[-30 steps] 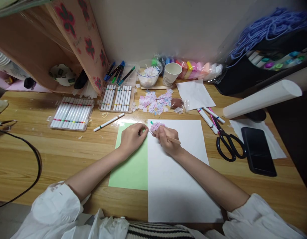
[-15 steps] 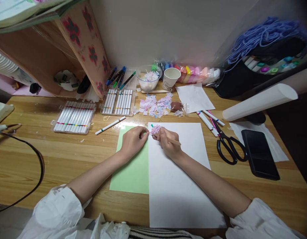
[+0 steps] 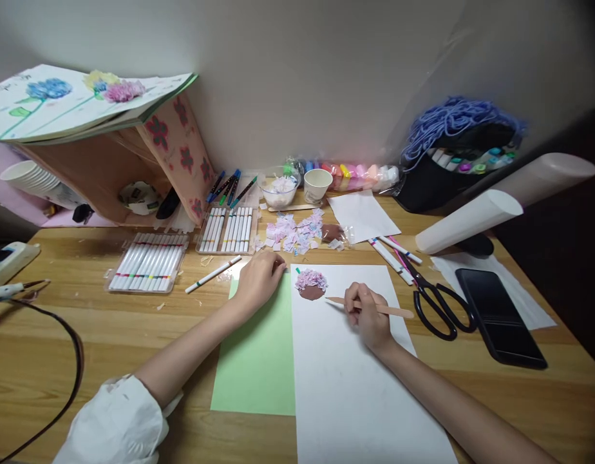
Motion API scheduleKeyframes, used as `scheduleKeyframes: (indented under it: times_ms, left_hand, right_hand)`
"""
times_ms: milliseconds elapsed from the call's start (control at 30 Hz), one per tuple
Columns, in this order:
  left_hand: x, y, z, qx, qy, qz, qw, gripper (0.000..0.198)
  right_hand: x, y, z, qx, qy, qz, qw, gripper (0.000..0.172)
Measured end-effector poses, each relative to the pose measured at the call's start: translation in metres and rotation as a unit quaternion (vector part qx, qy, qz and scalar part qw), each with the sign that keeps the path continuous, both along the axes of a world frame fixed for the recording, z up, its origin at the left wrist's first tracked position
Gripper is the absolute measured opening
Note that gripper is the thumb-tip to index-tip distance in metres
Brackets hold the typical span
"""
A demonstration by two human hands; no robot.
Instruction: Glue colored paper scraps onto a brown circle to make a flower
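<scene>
Stick [image 3: 394,311] pinched in right hand [image 3: 369,319] grip, right of paper flower [image 3: 311,283]; left hand [image 3: 259,280] on green sheet [image 3: 259,367], grip unclear.

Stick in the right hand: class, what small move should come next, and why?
Likely slide the stick's tip left onto the brown patch. The right hand grips the stick with its tip just short of the patch; pink paper bits cover only the patch's top, its lower part is bare, and more bits lie in a pile beyond the sheet.
</scene>
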State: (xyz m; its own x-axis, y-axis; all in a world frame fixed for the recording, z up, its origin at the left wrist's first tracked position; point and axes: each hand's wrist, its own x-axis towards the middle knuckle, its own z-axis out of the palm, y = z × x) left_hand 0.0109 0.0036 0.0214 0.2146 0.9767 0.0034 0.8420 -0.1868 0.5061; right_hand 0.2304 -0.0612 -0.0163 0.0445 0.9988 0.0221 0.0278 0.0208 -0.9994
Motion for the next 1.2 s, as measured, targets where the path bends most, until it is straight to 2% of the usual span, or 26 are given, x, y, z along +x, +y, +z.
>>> scheduleKeyframes:
  times_ms: [167,367,567,700,833,967,1200]
  left_hand:
    - [-0.002,0.001,-0.004,0.003,0.009,-0.002,1.000,0.005]
    - [-0.004,0.005,-0.008,-0.006,0.012,-0.010,1.000,0.008]
    - [-0.003,-0.003,0.007,0.011,-0.056,0.012,0.998,0.012]
    - [0.009,-0.018,0.016,0.012,-0.078,-0.026,0.997,0.009]
    - [0.029,-0.026,0.011,-0.015,-0.052,-0.060,0.997,0.012]
    - [0.044,-0.023,0.003,0.002,-0.015,-0.069,0.998,0.014]
    - [0.048,-0.016,-0.002,0.047,0.031,-0.083,0.995,0.016]
  right_hand:
    - [0.009,-0.004,-0.004,-0.007,0.006,-0.005,1.000,0.054]
    - [0.006,0.002,-0.002,-0.004,0.016,0.011,1.000,0.054]
    - [-0.001,0.013,-0.001,-0.003,0.028,0.027,0.999,0.052]
    - [-0.004,0.016,0.000,0.002,0.029,0.028,0.999,0.052]
    - [-0.004,0.014,-0.001,0.004,0.009,0.041,0.999,0.049]
    - [-0.004,0.012,0.000,0.014,-0.034,0.060,0.998,0.045]
    - [-0.005,0.012,0.007,0.024,-0.105,0.084,0.991,0.039]
